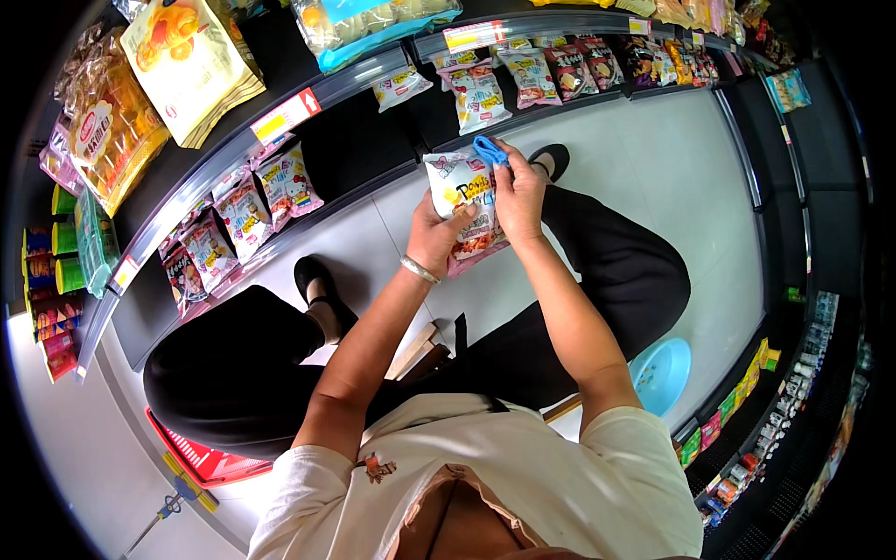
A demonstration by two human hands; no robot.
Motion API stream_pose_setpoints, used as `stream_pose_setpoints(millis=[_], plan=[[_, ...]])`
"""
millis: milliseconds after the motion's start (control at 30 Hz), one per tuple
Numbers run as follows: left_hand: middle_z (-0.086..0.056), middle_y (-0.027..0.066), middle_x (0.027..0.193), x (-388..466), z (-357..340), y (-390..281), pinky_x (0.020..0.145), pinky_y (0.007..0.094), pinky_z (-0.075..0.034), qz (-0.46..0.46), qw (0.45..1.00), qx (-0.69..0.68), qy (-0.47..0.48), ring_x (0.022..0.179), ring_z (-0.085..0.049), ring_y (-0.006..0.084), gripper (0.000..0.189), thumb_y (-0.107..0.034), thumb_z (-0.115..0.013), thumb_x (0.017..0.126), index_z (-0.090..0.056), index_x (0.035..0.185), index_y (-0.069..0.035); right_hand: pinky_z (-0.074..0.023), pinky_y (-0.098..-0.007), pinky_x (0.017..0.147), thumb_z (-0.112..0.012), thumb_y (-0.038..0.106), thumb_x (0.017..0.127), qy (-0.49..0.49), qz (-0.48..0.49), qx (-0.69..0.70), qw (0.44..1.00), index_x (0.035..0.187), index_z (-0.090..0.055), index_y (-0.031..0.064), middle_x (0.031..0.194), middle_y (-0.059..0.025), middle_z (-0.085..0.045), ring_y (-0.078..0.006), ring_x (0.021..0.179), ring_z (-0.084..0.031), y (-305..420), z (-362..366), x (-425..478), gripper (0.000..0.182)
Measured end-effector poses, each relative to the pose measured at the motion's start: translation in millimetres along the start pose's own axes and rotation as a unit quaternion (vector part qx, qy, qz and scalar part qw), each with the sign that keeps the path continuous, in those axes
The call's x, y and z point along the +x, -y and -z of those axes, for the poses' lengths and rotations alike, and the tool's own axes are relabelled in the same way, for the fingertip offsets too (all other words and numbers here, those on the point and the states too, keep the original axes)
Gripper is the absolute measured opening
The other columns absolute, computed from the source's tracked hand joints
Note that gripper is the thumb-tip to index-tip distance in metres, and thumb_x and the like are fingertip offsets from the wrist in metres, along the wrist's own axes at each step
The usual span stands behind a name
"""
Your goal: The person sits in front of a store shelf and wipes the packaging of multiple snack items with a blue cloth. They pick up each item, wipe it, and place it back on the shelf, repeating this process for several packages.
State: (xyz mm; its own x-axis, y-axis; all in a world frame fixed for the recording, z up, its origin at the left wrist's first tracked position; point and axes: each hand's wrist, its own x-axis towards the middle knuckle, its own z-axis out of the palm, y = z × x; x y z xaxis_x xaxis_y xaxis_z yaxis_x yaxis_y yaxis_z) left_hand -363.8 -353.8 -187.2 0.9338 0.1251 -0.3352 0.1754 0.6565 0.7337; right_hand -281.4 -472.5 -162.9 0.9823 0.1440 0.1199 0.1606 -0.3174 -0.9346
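A white and pink snack bag [462, 185] with printed writing is held up in front of me, above the tiled floor. My left hand [435, 234] grips its lower left side, with the thumb across the front. At the bag's upper right, my right hand [519, 189] pinches a folded blue cloth [490, 150] against the bag's edge. Similar snack bags [476, 94] stand on the low black shelf [350, 140] beyond my hands, and more bags [241, 217] stand at its left part. A bare stretch of shelf lies between these two groups.
Larger bread bags [192, 70] fill the upper shelf, whose price-tag rail [378, 68] curves overhead. A light blue basin [660, 374] stands on the floor at right. Behind my left leg are a red basket [210, 455] and a mop [183, 490]. Stocked shelves [777, 413] line the right side.
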Motion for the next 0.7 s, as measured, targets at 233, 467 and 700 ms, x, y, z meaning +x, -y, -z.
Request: stream_pose_setpoints(millis=[233,467,700], plan=[[-0.066,0.0093,0.116,14,20,1,0.091,0.0387,-0.055,0.004,0.998,-0.064,-0.015,0.103,-0.067,0.0218,0.043,0.001,-0.069,0.089,-0.052,0.128,-0.003,-0.0485,-0.0441,0.102,-0.053,-0.009,0.084,0.019,0.200,-0.080,0.976,0.123,-0.063,0.0031,0.127,-0.0161,-0.065,-0.0373,0.124,-0.058,8,-20,-25,0.042],[-0.064,0.0141,0.125,30,58,-20,0.095,0.0379,-0.054,-0.019,0.991,-0.126,-0.028,0.109,-0.066,0.0256,0.042,-0.010,-0.063,0.095,-0.052,0.134,-0.002,-0.0473,-0.0412,0.104,-0.053,-0.011,0.083,0.097,0.247,-0.081,0.961,0.118,-0.066,0.0020,0.122,-0.0138,-0.068,-0.0326,0.124,-0.059,26,-33,-53,0.040],[-0.062,0.0145,0.123,30,57,-27,0.094,0.0418,-0.054,-0.061,0.990,-0.106,-0.068,0.110,-0.064,0.0268,0.047,-0.002,-0.067,0.090,-0.046,0.133,0.000,-0.0520,-0.0301,0.083,-0.053,0.002,0.095,0.069,0.059,0.034,0.995,0.119,-0.064,0.0013,0.106,-0.0143,-0.070,-0.0201,0.092,-0.067,26,-21,-41,0.026]])
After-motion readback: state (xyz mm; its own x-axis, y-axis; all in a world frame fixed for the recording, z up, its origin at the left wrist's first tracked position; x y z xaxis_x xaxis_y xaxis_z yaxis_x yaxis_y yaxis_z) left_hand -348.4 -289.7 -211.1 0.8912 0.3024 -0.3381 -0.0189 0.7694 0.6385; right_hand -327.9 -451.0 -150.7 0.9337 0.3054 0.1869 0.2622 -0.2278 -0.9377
